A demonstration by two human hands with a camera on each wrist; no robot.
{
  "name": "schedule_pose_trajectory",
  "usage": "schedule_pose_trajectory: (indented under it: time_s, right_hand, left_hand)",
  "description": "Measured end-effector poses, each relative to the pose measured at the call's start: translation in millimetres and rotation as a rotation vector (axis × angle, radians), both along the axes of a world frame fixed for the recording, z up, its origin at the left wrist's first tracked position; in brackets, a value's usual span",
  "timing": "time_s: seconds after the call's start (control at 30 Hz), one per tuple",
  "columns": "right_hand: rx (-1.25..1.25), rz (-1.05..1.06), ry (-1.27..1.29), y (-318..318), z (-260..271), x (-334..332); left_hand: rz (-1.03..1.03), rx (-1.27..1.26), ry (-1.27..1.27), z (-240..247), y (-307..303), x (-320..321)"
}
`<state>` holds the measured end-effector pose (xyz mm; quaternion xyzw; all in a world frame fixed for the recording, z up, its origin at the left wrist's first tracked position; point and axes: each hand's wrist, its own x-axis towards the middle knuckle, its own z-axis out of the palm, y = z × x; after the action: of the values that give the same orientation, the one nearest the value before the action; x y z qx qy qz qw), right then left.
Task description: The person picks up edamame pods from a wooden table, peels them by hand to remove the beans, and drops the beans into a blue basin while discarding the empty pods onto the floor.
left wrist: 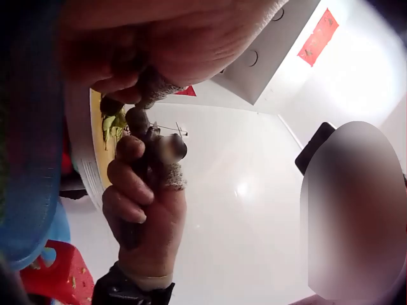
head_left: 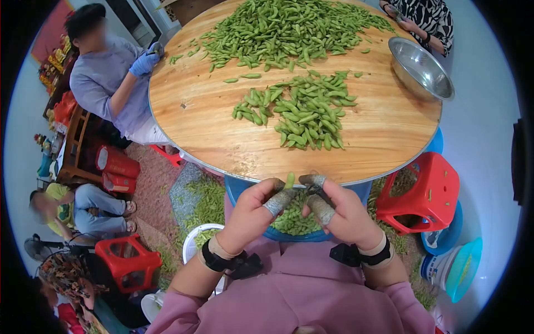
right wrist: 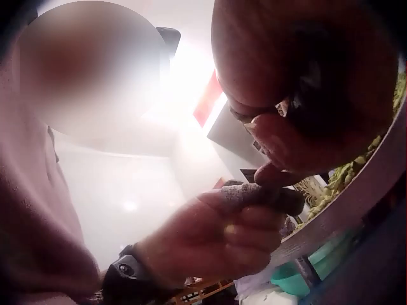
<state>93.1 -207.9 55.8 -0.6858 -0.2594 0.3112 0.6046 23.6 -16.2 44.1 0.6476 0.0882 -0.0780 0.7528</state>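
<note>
A green pod [head_left: 290, 179] is pinched upright between the thumb and forefinger of the left hand [head_left: 249, 216], over the near edge of the table. The right hand [head_left: 347, 218] is held just beside it, fingers bent and tips turned towards the pod; whether anything is gripped there cannot be told, as the fingertips are dark in both wrist views. Grey wrapping [head_left: 276, 204] is worn on the digits of both hands. Beneath them, green beans [head_left: 297, 220] are held in a blue tub [head_left: 232, 186]. On the round wooden table [head_left: 194, 131], a smaller pile of pods [head_left: 311, 114] is spread, with a larger heap [head_left: 289, 33] behind it. A metal bowl [head_left: 425, 72] is tilted at the right edge, and a red stool [head_left: 428, 192] is placed below.
</note>
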Motion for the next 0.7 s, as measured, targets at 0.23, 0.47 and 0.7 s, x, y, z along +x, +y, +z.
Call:
schedule_pose_trajectory:
  time_s: [0.23, 0.47, 0.7]
  right_hand:
    - [0.022, 0.04, -0.025, 0.7, -3.3, -2.4]
    - [0.125, 0.024, 0.249, 0.0, -8.9, -4.5]
    - [0.25, 0.104, 0.765, -2.8, -10.2, -9.4]
  left_hand:
    - [-0.034, 0.152, -0.165, -14.5, -4.5, -1.6]
    - [-0.071, 0.466, -0.247, -10.3, -6.9, -2.6]
    - [-0.156, 0.355, -0.189, -7.9, 2.4, -10.3]
